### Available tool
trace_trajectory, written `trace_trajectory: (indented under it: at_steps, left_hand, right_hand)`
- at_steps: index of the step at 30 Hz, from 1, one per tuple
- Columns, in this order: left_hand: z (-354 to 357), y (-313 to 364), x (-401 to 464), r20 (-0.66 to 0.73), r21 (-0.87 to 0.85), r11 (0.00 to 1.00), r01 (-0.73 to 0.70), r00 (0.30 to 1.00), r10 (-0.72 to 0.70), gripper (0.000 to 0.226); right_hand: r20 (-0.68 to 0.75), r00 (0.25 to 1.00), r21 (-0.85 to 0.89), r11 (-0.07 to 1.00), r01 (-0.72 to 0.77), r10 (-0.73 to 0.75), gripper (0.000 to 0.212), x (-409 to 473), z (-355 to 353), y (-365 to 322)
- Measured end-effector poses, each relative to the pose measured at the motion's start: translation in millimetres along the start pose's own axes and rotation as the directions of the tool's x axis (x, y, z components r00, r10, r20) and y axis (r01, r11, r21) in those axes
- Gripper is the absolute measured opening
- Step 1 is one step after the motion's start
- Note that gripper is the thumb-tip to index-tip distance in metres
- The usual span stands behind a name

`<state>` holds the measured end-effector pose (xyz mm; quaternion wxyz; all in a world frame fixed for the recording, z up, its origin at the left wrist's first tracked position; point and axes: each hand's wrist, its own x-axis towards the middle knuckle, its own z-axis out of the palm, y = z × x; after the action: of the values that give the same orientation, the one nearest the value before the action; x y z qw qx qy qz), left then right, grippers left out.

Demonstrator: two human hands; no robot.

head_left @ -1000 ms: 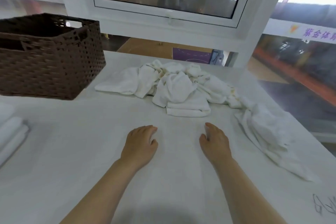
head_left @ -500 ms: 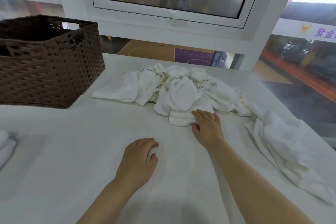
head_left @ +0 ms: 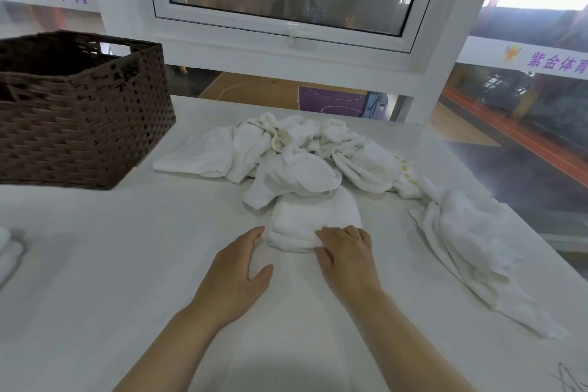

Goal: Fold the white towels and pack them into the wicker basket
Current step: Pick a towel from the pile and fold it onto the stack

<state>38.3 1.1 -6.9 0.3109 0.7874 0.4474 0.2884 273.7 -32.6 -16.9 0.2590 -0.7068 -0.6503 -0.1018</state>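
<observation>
basket [head_left: 86, 124] interior hidden by its near wall; a towel stack [head_left: 8, 251] is cut off at the left edge. right hand [head_left: 348, 256] grips the near edge of a folded towel [head_left: 313, 221], long axis left-right, just before the heap [head_left: 302, 149]. left hand [head_left: 235, 274] lies flat, fingers relaxed, on the table [head_left: 111, 264].

Basket [head_left: 79, 124] interior unseen, left cropped
</observation>
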Motion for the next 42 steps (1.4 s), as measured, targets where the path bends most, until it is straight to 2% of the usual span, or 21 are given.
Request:
trace_trajectory:
  at_steps: [3,6,10,13,15,18,22,25,28,30,32,35,39,42]
  left_hand:
    - [2,4,-7,0.067,0.024,0.992,-0.126,0.99,0.124,0.072]
    - [7,1,-13,0.103,0.099,0.962,-0.255,0.964,0.245,0.068]
    - [8,5,-26,0.145,0.097,0.964,-0.246,0.962,0.231,0.064]
    - [9,4,-43,0.139,0.148,0.945,-0.293,0.952,0.273,0.054]
    - [9,4,-55,0.113,0.068,0.963,-0.261,0.961,0.253,0.046]
    - [3,7,-65,0.048,-0.172,0.979,-0.11,0.992,0.12,0.04]
    - [-1,12,-57,0.054,-0.091,0.984,-0.151,0.986,0.156,0.056]
    - [-4,20,-39,0.042,0.107,0.978,-0.181,0.983,0.177,0.07]
    - [-11,19,-9,0.147,0.314,0.946,-0.084,0.988,0.039,0.084]
    - [-14,16,6,0.231,0.361,0.932,-0.03,0.971,-0.059,0.085]
    - [-14,13,16,0.254,0.326,0.944,0.04,0.959,-0.128,0.073]
    - [-12,16,22,0.206,0.226,0.96,0.166,0.955,-0.214,0.064]
    - [-6,20,14,0.178,0.119,0.966,0.229,0.952,-0.247,0.044]
    - [-11,27,-8,0.207,0.009,0.969,0.245,0.948,-0.242,0.042]
  right_hand:
    - [0.084,0.995,0.104,0.993,-0.061,0.052,0.029,-32,-18,-11]
    - [0.144,0.989,0.15,0.987,-0.065,0.043,0.032,-52,-32,-18]
    - [0.157,0.988,0.16,0.987,-0.026,0.001,0.04,-77,-45,-27]
    - [0.14,0.99,0.207,0.978,-0.023,-0.007,0.038,-97,-53,-34]
    - [0.119,0.993,0.229,0.973,-0.017,-0.011,0.032,-109,-57,-38]
    - [0.088,0.996,0.271,0.963,-0.019,-0.006,0.027,-123,-63,-41]
    - [0.066,0.998,0.31,0.951,-0.005,-0.016,0.03,-130,-68,-43]
    - [0.083,0.996,0.282,0.958,-0.049,0.026,0.03,-130,-64,-44]
    - [0.239,0.969,0.296,0.945,-0.138,0.067,0.043,-130,-67,-47]
    - [0.298,0.953,0.292,0.944,-0.151,0.06,0.047,-130,-73,-48]
    - [0.298,0.953,0.282,0.949,-0.143,0.055,0.043,-130,-80,-49]
    - [0.293,0.956,0.275,0.955,-0.111,0.027,0.03,-136,-89,-51]
    - [0.337,0.94,0.313,0.948,-0.064,-0.048,0.035,-148,-94,-54]
    - [0.33,0.944,0.283,0.954,-0.097,-0.002,0.04,-151,-95,-58]
